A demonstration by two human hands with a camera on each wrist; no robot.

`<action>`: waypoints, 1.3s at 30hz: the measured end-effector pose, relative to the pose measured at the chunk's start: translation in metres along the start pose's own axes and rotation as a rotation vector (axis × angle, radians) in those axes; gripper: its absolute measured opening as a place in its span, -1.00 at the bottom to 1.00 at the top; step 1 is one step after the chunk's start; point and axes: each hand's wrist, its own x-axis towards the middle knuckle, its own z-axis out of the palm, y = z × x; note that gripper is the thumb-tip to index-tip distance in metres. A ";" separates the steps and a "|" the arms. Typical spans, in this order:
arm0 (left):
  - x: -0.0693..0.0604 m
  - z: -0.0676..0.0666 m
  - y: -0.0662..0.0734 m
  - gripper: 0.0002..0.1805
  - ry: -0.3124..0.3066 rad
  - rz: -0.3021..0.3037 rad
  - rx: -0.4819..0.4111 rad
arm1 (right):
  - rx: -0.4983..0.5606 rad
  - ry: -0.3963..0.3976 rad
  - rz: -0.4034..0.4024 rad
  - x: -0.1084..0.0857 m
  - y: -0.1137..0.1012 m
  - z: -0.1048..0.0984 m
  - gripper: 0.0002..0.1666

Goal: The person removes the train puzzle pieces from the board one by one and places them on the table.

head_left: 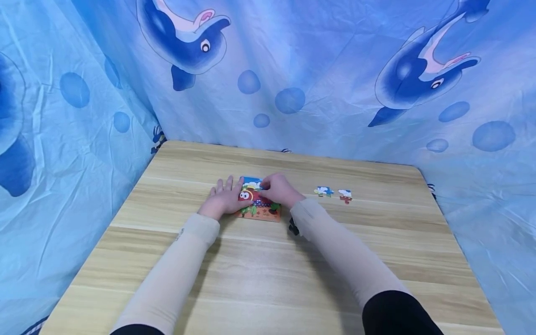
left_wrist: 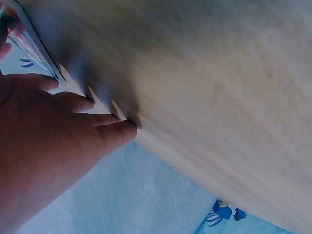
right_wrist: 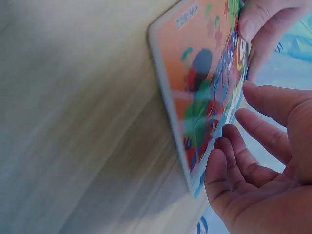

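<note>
A jigsaw puzzle (head_left: 259, 213) in a flat tray lies on the table, printed with a red caterpillar-like figure, blue sky and orange ground. My left hand (head_left: 224, 199) rests at its left edge, fingers spread and straight, the thumb over the picture. From the right, my right hand (head_left: 279, 190) reaches over the puzzle's upper part. In the right wrist view, its bent fingers (right_wrist: 253, 163) meet the puzzle's surface, with a gap between thumb and index finger; no piece shows between them. The right hand hides part of the picture in the head view.
Two loose puzzle pieces lie right of the puzzle: a blue-and-white piece (head_left: 324, 191) and a white-and-red piece (head_left: 345, 196). The wooden table (head_left: 259, 279) meets a blue dolphin-print curtain (head_left: 318, 135) at the back and sides.
</note>
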 end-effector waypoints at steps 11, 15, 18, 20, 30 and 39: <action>0.004 0.000 -0.003 0.12 0.002 -0.030 0.008 | -0.101 -0.014 0.018 0.016 -0.015 0.015 -0.69; 0.001 -0.001 -0.002 0.05 0.000 -0.032 -0.013 | -0.094 -0.015 0.023 0.018 -0.019 0.016 -0.73; 0.001 -0.001 -0.002 0.02 0.003 -0.039 -0.018 | -0.104 -0.005 0.020 0.019 -0.022 0.017 -0.75; 0.001 0.000 -0.002 0.02 0.007 -0.043 -0.014 | -0.117 0.003 0.020 0.019 -0.023 0.018 -0.76; 0.005 0.001 -0.001 0.02 -0.008 -0.056 -0.011 | -0.093 0.025 0.052 0.020 -0.026 0.021 -0.80; -0.001 -0.001 0.003 0.01 0.012 -0.061 -0.014 | 0.002 0.118 0.048 0.021 -0.024 0.024 -0.89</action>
